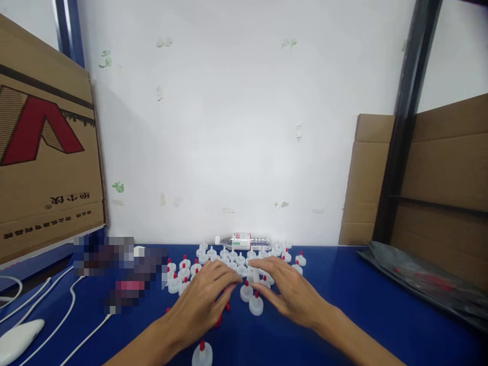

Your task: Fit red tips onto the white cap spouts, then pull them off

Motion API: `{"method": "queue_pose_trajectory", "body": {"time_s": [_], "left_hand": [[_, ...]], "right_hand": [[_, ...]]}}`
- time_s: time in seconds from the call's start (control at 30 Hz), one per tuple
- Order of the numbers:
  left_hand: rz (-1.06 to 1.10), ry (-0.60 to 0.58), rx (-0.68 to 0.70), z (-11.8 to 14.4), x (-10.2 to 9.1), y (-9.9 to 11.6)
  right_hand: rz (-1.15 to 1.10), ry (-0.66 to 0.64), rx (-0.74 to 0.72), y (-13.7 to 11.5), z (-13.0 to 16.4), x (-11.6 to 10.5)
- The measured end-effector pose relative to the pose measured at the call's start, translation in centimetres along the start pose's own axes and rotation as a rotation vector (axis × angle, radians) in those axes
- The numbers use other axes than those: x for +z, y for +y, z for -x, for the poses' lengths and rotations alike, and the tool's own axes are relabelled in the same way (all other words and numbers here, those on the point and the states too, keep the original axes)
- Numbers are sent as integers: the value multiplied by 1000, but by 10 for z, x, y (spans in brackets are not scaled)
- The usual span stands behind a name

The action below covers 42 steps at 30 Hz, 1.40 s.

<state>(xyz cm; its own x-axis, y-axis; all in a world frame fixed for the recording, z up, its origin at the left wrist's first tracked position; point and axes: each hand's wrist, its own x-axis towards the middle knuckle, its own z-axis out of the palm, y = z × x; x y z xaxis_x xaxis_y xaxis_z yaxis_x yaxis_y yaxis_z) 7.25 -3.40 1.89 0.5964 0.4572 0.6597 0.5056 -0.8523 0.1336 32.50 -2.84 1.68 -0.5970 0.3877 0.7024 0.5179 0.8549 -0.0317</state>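
My left hand (208, 292) is over the middle of the table, thumb and fingertips pinched together. Whatever is between them is hidden or too small to name. Facing it, my right hand (286, 291) has thumb and index finger around a white nozzle cap (255, 275), seen partly behind the fingers. Just below the hands stand two white caps with red tips, one nearer (256, 305) and one behind it (246, 292). Small red tips (218, 321) lie beside my left hand, partly covered by it. Another red-tipped cap (202, 354) stands at the front edge of view.
Many white caps without red tips (211, 252) crowd the back, before a lying clear bottle (244, 241). Red-tipped caps (183, 271) stand on both sides. Cables (72, 300), blurred devices and a white mouse-like object (21, 339) are left; a dark plastic bag (427, 279) is right.
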Motion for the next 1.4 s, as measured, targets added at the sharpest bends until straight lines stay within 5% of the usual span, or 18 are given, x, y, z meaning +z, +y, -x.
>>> {"method": "queue_pose_trajectory", "body": {"time_s": [0.2, 1.0, 1.4], "left_hand": [[-129, -21, 27, 3, 4, 0], [-31, 10, 375, 5, -8, -3], [-248, 36, 346, 0, -9, -15]], "right_hand": [[-47, -55, -12, -6, -1, 1], [-281, -30, 30, -29, 6, 3], [-164, -125, 162, -16, -3, -1]]}}
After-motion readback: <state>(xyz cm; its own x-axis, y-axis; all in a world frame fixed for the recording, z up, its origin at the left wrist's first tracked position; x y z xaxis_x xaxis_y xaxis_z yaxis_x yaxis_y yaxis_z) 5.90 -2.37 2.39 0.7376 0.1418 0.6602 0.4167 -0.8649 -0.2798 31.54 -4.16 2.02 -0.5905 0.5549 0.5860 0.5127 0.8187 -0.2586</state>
